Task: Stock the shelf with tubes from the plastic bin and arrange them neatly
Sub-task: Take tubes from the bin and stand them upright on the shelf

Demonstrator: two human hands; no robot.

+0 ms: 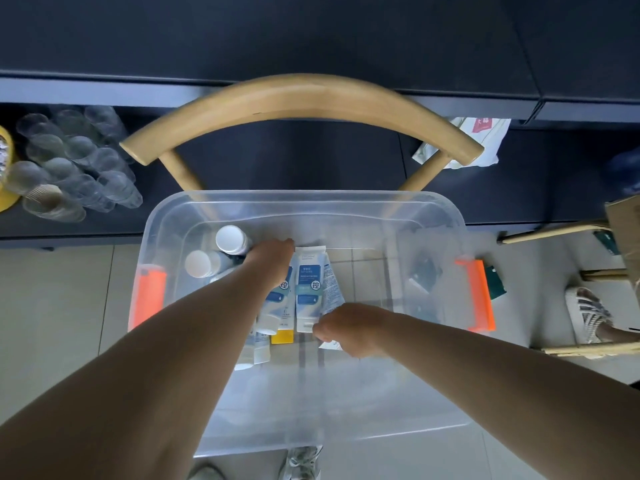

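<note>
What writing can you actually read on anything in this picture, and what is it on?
"控" in a round badge: on the blue and white tube in the plastic bin.
Same "控" badge, partly hidden: on the neighbouring tube.
Other print on both tubes: too small to read.
Red mark on the white packet on the shelf: too blurred to read.

The right half of the clear plastic bin [429, 216] lies bare and open from above, while tubes [306, 289] and white-capped bottles [229, 239] crowd its left half, the curved wooden chair back [301, 98] arches over the far rim, and stacked clear cups [76, 164] fill the shelf [467, 188] at left.
</note>
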